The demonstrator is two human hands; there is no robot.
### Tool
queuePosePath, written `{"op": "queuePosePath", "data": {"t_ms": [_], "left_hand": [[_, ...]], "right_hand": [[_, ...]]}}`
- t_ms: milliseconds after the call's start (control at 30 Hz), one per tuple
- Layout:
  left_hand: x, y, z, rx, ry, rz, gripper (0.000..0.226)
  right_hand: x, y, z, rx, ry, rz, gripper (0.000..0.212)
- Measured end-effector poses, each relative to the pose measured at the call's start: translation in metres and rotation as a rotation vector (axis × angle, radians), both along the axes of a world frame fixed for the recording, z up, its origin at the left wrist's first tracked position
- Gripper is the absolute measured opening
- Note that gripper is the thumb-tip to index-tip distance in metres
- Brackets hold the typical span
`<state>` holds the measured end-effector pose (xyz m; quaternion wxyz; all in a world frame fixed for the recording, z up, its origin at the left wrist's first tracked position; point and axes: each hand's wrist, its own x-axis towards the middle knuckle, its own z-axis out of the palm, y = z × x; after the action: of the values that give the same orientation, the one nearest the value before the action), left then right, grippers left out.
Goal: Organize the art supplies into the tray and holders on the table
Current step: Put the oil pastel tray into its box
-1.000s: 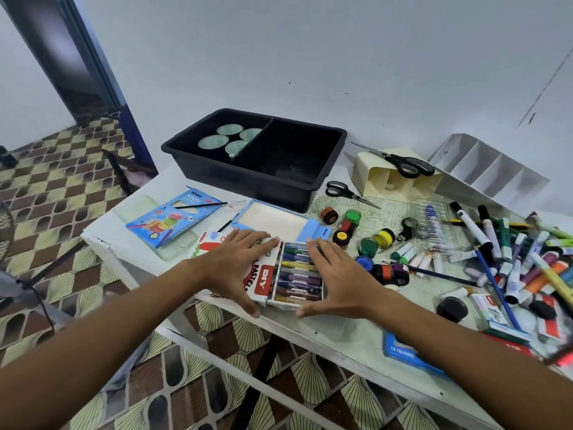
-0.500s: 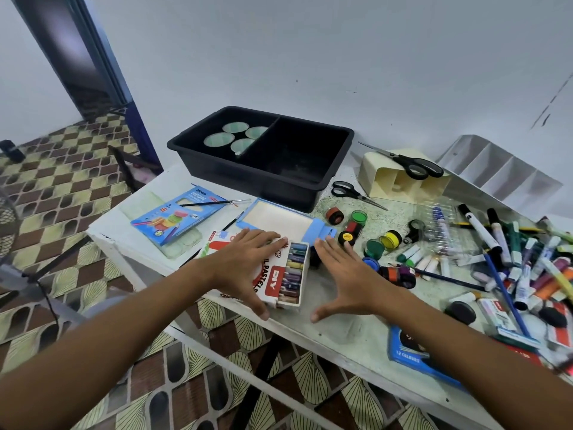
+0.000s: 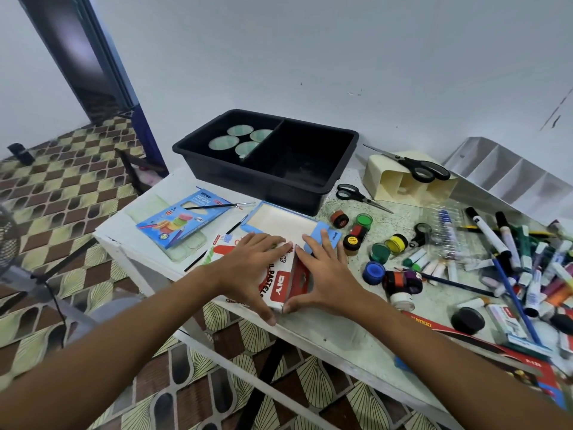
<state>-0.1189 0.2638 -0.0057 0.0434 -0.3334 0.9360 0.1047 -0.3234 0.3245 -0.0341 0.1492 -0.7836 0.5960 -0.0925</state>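
A black plastic two-compartment tray (image 3: 341, 141) is sitting at the far edge of the white speckled tabletop (image 3: 356, 324), with four pale green round lids (image 3: 224, 143) lying in its left compartment. Right of it, a cream plastic holder (image 3: 387, 178) is lying on its side with black-handled scissors (image 3: 415, 169) resting on top, and a second, smaller pair of black scissors (image 3: 356, 195) is lying just in front. A white slotted organiser (image 3: 511, 172) is leaning behind that. Small paint pots with red, green, yellow and blue lids (image 3: 372, 243) are crowding the space just right of the hands, and a jumble of markers and pens (image 3: 521, 259) is filling the tabletop's right side. To the left, a blue box of neon colours (image 3: 183, 218) is lying with a thin black paintbrush (image 3: 214, 207) across its corner.

The white and red cardboard oil pastel box (image 3: 276, 283) is lying flat near the tabletop's front edge, its long axis running from the front edge towards the tray; an open blue box with a pale inside (image 3: 279, 221) is touching its far end. The left hand (image 3: 248, 268) is pressing flat on the box's top with straight fingers. The right hand (image 3: 325, 274) is lying against the box's right side, fingers straight and thumb at the near corner, neither hand curling round it.
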Motion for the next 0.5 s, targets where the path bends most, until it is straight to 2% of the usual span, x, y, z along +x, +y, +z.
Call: {"op": "queuePosePath", "data": {"t_ms": [167, 367, 500], "left_hand": [[0.0014, -0.002, -0.002, 0.006, -0.014, 0.002, 0.14], [-0.0006, -0.0017, -0.0062, -0.02, -0.009, 0.006, 0.14], [0.0009, -0.003, -0.0039, 0.025, -0.023, 0.006, 0.142]], "right_hand": [[-0.0025, 0.0006, -0.0028, 0.016, -0.044, -0.015, 0.125], [-0.0027, -0.0019, -0.0038, 0.039, -0.087, -0.024, 0.102], [-0.0058, -0.0012, -0.006, 0.025, -0.089, -0.035, 0.105]]}}
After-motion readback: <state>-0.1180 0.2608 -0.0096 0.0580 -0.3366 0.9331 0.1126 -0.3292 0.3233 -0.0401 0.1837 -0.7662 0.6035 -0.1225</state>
